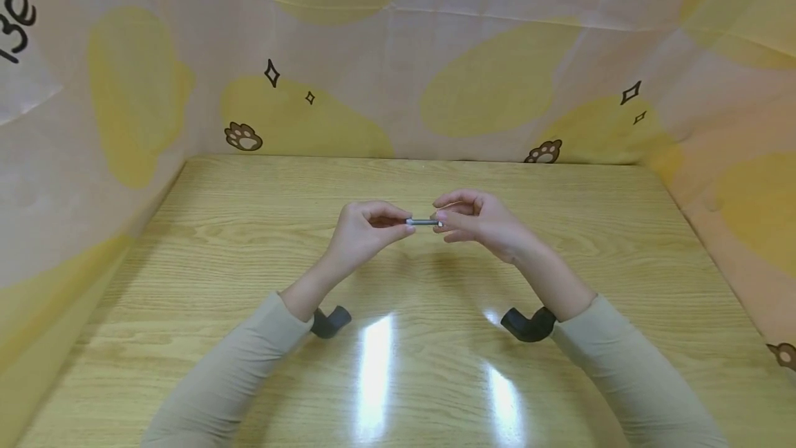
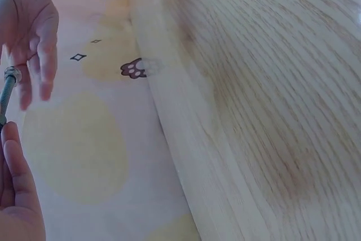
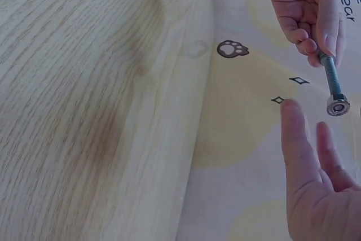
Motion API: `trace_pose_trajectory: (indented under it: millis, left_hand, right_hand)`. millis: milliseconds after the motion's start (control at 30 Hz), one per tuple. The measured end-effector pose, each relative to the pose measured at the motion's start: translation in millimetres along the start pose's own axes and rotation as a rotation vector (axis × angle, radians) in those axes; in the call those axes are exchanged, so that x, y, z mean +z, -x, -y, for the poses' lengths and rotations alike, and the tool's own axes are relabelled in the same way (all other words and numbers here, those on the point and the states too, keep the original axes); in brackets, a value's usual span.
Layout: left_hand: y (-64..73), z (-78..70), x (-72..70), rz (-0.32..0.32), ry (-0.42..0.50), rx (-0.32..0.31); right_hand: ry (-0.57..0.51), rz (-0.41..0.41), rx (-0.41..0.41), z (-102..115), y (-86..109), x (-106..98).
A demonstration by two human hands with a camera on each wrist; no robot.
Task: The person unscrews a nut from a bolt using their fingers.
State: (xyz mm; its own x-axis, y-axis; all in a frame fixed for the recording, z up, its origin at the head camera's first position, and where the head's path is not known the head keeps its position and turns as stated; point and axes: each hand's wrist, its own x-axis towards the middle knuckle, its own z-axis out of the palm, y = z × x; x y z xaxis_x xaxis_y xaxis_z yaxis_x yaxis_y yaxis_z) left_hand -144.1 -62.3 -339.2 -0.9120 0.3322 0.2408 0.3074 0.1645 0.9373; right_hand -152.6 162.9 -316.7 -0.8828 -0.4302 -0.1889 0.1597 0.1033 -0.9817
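My left hand (image 1: 367,232) pinches one end of a threaded metal bolt (image 1: 424,222), held level above the table in the head view. A shiny nut (image 3: 338,106) sits on the bolt's far end, facing my right hand. Around that end, my right hand (image 1: 479,221) has its fingers loosely spread. In the right wrist view the nearest right fingertips (image 3: 290,105) stand apart from the nut. The left wrist view shows the bolt shank (image 2: 7,95) between both hands, its lower end at the left fingers (image 2: 17,162).
Below lies a wood-grain table (image 1: 429,337) with bright light reflections. A patterned cloth (image 1: 398,75) with yellow patches and paw prints hangs behind it and along both sides. Black curved pieces (image 1: 528,324) show at both wrists, next to the sleeves.
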Motion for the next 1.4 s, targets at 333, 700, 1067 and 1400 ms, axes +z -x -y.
trace_pose_trajectory:
  millis: [333, 700, 1067, 1400]
  left_hand:
    - [1.0, -1.4, -0.9, -0.006, 0.004, 0.022]
    - [3.0, -1.3, -2.1, -0.009, 0.008, -0.002]
    - [-1.0, -3.6, -0.3, -0.010, 0.003, 0.012]
    - [-0.2, -3.5, 0.3, -0.001, 0.005, 0.027]
  right_hand:
    - [-0.045, 0.036, -0.014, 1.3, -0.3, -0.5]
    - [-0.042, 0.072, 0.045, 0.8, -2.2, 4.4]
    - [-0.089, 0.057, 0.084, 4.1, 0.6, -0.8]
    - [-0.065, -0.004, -0.010, 2.7, 3.1, -1.4]
